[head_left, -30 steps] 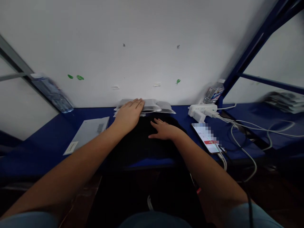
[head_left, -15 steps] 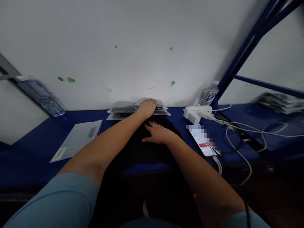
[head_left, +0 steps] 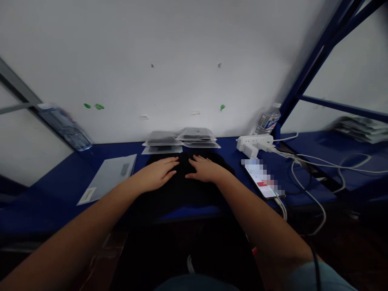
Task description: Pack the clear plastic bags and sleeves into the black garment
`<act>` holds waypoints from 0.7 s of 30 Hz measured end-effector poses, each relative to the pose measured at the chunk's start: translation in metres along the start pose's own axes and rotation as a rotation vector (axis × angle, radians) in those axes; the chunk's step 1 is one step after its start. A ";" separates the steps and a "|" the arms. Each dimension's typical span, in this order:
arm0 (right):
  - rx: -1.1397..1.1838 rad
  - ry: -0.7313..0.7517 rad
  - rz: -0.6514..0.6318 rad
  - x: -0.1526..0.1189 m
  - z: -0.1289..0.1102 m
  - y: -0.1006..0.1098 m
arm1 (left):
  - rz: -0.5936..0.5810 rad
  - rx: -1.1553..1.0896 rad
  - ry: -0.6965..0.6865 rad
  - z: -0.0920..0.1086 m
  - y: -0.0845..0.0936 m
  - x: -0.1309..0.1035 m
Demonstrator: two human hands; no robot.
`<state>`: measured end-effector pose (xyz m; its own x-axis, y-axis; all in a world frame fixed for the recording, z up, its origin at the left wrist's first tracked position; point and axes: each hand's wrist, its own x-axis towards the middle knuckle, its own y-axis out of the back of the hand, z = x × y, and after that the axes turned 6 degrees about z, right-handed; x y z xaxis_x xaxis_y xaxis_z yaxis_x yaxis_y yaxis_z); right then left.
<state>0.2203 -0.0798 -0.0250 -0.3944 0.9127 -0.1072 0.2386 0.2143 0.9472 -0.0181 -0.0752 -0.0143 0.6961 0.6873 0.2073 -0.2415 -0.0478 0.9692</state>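
Observation:
A black cloth item (head_left: 178, 194), perhaps a folded garment, lies on the blue table in front of me; its exact kind cannot be made out. My left hand (head_left: 160, 171) rests flat on its left part, fingers stretched out. On its right part lies my right hand (head_left: 204, 167), palm down with the fingers spread. Neither hand holds anything. Just behind the cloth, against the wall, are two piles of flat translucent bags with dark contents, a left pile (head_left: 163, 139) and a right pile (head_left: 198, 135). A single translucent bag (head_left: 109, 178) with a white label lies left of my left hand.
Right of the cloth lie a phone (head_left: 262, 180) with a cable plugged in and a white power strip (head_left: 254, 141) trailing several cables. Clear plastic bottles stand at the left (head_left: 65, 127) and right (head_left: 268, 119). A blue frame post (head_left: 306, 68) rises at the right.
My left hand has come off the right pile of bags and moved back and left onto the black cloth. My right hand stays on the cloth. The view has shifted slightly.

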 end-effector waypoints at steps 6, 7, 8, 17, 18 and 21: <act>-0.039 -0.023 0.042 0.001 0.000 -0.007 | -0.025 0.000 0.062 -0.009 -0.034 -0.028; -0.058 -0.028 0.045 0.000 0.000 -0.009 | -0.017 0.003 0.050 -0.010 -0.038 -0.028; -0.078 -0.035 0.051 -0.001 -0.001 -0.011 | -0.007 0.008 0.041 -0.010 -0.041 -0.028; -0.162 0.103 0.271 -0.041 -0.006 -0.036 | -0.049 0.037 0.014 -0.013 -0.046 -0.034; -0.155 0.122 0.260 -0.048 -0.005 -0.039 | -0.064 0.036 0.001 -0.014 -0.046 -0.035; -0.145 0.120 0.242 -0.064 0.001 -0.045 | -0.108 0.031 -0.036 -0.017 -0.046 -0.038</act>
<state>0.2359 -0.1476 -0.0616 -0.4456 0.8818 0.1548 0.2123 -0.0639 0.9751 -0.0447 -0.0865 -0.0693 0.7407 0.6635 0.1055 -0.1428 0.0021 0.9898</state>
